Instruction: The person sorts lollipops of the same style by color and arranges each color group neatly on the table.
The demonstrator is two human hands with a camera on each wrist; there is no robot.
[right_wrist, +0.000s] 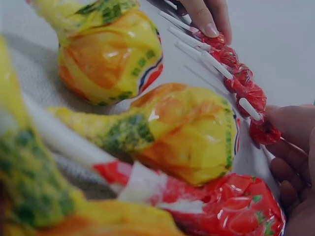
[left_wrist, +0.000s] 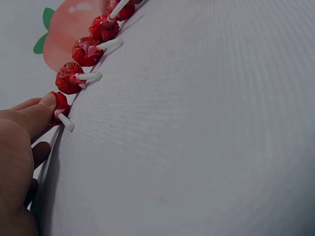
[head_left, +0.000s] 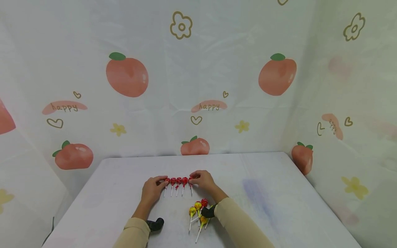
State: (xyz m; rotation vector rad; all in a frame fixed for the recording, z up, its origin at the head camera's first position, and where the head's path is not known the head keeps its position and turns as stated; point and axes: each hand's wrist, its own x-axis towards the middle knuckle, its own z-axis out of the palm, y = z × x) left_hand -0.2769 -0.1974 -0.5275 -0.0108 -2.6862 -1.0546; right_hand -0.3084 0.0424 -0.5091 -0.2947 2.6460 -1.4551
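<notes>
Several red-wrapped lollipops (head_left: 179, 181) lie side by side in a row on the white table (head_left: 124, 193), sticks toward the person. At the row's left end my left hand (head_left: 151, 190) pinches the outermost red lollipop (left_wrist: 60, 109) by its head between thumb and fingers. My right hand (head_left: 203, 181) pinches the red lollipop at the right end (right_wrist: 265, 132), also by the head. Nearer the person, beside the right wrist, lies a loose pile of yellow lollipops (right_wrist: 187, 130) with one red lollipop (head_left: 204, 202) among them.
Black wrist straps with camera mounts (head_left: 155, 225) sit on both forearms; the right one overlaps the pile in the head view. A white printed curtain (head_left: 161, 86) hangs behind the table and along its sides.
</notes>
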